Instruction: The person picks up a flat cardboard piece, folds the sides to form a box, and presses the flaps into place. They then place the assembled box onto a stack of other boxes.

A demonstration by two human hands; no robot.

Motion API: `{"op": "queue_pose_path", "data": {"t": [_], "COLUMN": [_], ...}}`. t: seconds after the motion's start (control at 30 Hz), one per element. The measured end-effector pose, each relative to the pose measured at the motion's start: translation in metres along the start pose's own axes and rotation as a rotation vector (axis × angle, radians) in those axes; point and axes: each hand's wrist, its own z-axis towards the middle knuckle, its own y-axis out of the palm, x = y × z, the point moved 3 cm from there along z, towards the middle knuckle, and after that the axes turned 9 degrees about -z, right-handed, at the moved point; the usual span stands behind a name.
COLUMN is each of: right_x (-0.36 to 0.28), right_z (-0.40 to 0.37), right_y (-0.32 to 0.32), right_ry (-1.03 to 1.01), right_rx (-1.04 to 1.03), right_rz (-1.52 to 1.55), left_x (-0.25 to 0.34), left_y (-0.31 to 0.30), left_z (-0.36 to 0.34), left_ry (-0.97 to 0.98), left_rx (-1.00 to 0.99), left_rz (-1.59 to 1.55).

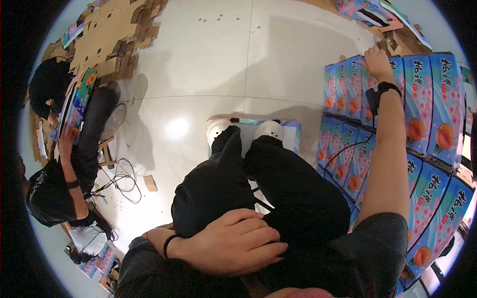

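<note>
Blue boxes: we see them (pixel 420 114) stacked at the right of the frame, standing side by side in two tiers, printed with pink blossom, peaches and dark lettering.
Right hand: our arm reaches along the stack to the upper right, where the hand (pixel 378 63) lies over the top edge of the upper tier; its fingertips are partly hidden, so we cannot tell whether they grip a box.
Wristband: a black one (pixel 389 88) circles our right wrist, with a small dark device (pixel 371 102) beside it.
Left hand: it (pixel 233 243) rests across our lap at the lower centre, fingers together and loosely bent, with nothing visible in them.
White shoes: both (pixel 271 130) sit at the middle of the frame, on a pale flat panel (pixel 292 141) lying on the tiled floor (pixel 198 59).
Open box: we find a colourful one (pixel 372 15) at the upper right, near brown cardboard.
Cardboard sheets: a pile (pixel 109 35) spreads over the upper left.
Co-worker's hand: at the left of the frame, it (pixel 66 141) touches a green-and-blue box (pixel 79 107).
Floor pieces: a tan block (pixel 150 183) lies near a looped black cable (pixel 135 185), left of our knees.
</note>
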Motion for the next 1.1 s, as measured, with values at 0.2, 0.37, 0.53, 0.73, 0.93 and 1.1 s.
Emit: {"op": "queue_pose_path", "data": {"t": [0.2,0.37,0.53,0.73,0.93,1.1], "right_x": [0.003,0.002,0.002,0.000,0.002,0.002], "right_z": [-0.001,-0.008,-0.007,-0.002,-0.001,0.003], "right_y": [0.006,-0.032,-0.029,-0.005,-0.001,-0.003], "right_ry": [0.141,0.167,0.156,0.249,0.258,0.278], "right_rx": [0.020,-0.305,-0.262,-0.063,0.064,0.049], "right_rz": [-0.074,-0.062,-0.018,0.030,0.068,0.077], "left_x": [0.001,0.000,0.001,0.003,0.002,0.002], "left_y": [-0.004,-0.003,-0.003,-0.005,-0.007,-0.003], "left_z": [0.003,0.002,0.003,0.004,0.004,0.004], "left_ry": [-0.003,0.000,0.001,-0.014,-0.026,-0.034], "left_rx": [0.002,0.005,-0.006,-0.041,-0.075,-0.064], "left_rz": [0.003,-0.023,-0.018,-0.015,-0.032,-0.064]}}
